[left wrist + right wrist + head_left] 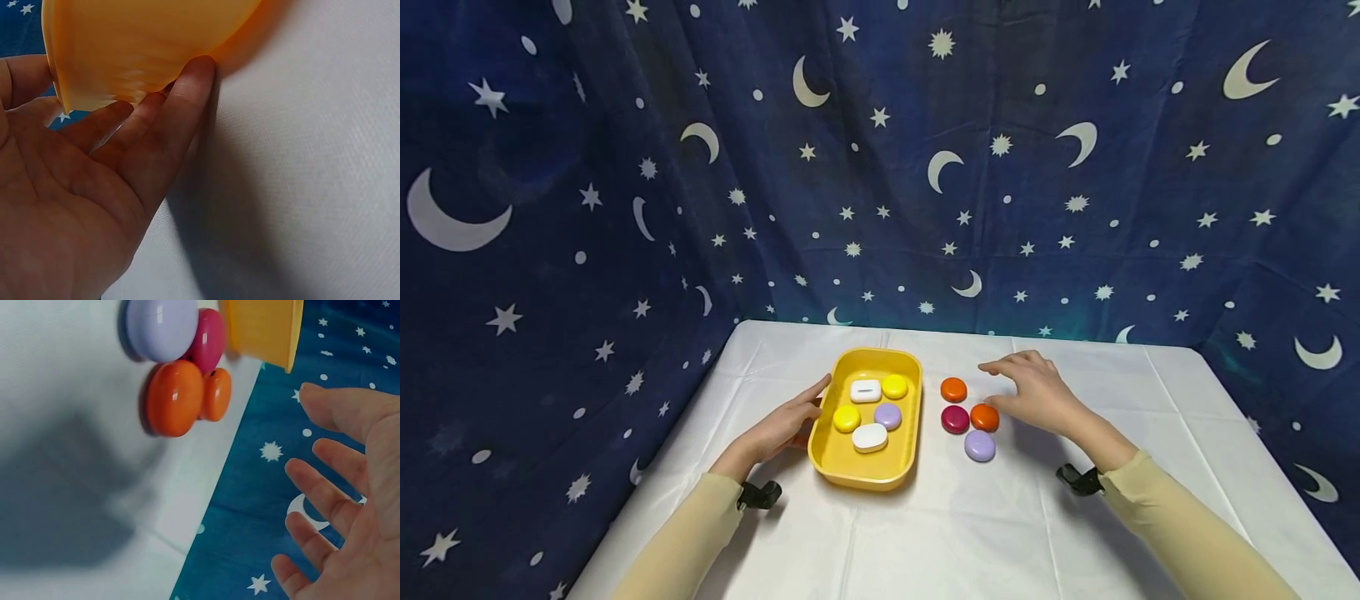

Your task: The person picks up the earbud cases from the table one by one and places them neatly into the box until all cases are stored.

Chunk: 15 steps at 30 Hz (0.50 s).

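- The yellow tray point(838, 467) sits on the white-covered counter point(925, 542), and everything below is placed relative to it.
- The left hand point(786, 425) lies against the tray's left wall, forearm stretched in low over the counter from the near left. Its fingers point(181, 100) are straight and pressed flat to the outer wall, the thumb point(820, 387) reaching up near the rim; nothing is curled round the tray, so the hand is relaxed rather than gripping.
- Inside the tray lie five small cases: a white rectangular one point(865, 390) and a yellow one point(894, 386) at the far end, a second yellow one point(846, 417) and a lilac one point(887, 416) in the middle, and a white oval one point(869, 437) nearest the person.
- To the right of the tray, just beside it on the counter, four more cases cluster: an orange case point(953, 389) farthest back, a magenta case point(955, 419), a second orange case point(984, 417) touching it, and a lilac case point(980, 446) nearest.
- The right hand point(1037, 392) hovers right of that cluster, palm down, wrist raised, fingers point(325, 487) spread and loosely extended, holding nothing; its thumb is near the second orange case.
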Tool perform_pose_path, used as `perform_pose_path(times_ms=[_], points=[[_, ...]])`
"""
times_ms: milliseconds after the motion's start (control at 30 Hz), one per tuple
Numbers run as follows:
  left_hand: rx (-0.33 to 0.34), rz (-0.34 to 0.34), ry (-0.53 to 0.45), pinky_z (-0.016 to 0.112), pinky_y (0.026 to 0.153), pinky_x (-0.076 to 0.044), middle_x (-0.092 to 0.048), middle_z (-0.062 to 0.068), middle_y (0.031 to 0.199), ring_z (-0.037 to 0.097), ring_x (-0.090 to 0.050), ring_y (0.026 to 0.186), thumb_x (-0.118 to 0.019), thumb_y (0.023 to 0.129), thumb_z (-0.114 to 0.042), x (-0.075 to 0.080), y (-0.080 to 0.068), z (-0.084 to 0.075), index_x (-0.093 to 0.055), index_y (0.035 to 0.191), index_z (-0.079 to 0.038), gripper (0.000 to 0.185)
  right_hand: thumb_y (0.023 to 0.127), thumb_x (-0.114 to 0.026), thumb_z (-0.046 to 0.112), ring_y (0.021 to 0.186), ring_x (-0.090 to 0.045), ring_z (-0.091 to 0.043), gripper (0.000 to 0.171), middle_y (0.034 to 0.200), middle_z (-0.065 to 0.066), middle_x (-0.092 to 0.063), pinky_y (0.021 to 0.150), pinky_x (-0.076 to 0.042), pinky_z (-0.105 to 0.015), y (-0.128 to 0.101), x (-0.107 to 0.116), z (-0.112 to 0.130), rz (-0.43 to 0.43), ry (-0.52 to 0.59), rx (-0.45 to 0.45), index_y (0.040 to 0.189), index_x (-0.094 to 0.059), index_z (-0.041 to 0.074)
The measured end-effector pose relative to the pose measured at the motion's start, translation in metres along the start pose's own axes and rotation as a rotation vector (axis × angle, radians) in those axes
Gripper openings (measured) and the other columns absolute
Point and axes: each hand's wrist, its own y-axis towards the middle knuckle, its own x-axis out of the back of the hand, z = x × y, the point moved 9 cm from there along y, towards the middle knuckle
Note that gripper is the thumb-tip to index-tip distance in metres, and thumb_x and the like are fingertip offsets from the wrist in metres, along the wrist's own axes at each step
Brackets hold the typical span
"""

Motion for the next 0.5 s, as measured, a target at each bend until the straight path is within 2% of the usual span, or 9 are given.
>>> perform_pose_path(times_ms=[233, 500], points=[[0.004, -0.008, 0.007, 0.043, 0.088, -0.058, -0.017, 0.016, 0.169, 0.033, -0.051, 0.133, -0.046, 0.102, -0.019, 0.0, 0.0, 0.002, -0.023, 0.163, -0.039, 0.068, 0.087, -0.079, 0.027, 0.127, -0.043, -0.039, 0.053, 0.133, -0.011, -0.064, 0.103, -0.032, -0.065, -0.008, -0.011, -0.011, 0.05, 0.051, -0.021, 0.137, -0.067, 0.018], [0.007, -0.015, 0.02, 0.043, 0.09, -0.057, -0.021, 0.016, 0.168, 0.032, -0.051, 0.133, -0.046, 0.103, -0.019, 0.0, 0.001, 0.002, -0.023, 0.163, -0.039, 0.068, 0.085, -0.083, 0.029, 0.124, -0.045, -0.037, 0.059, 0.133, -0.009, -0.065, 0.101, -0.036, -0.063, -0.013, -0.026, -0.024, 0.118, 0.074, -0.051, 0.139, -0.065, 0.015]])
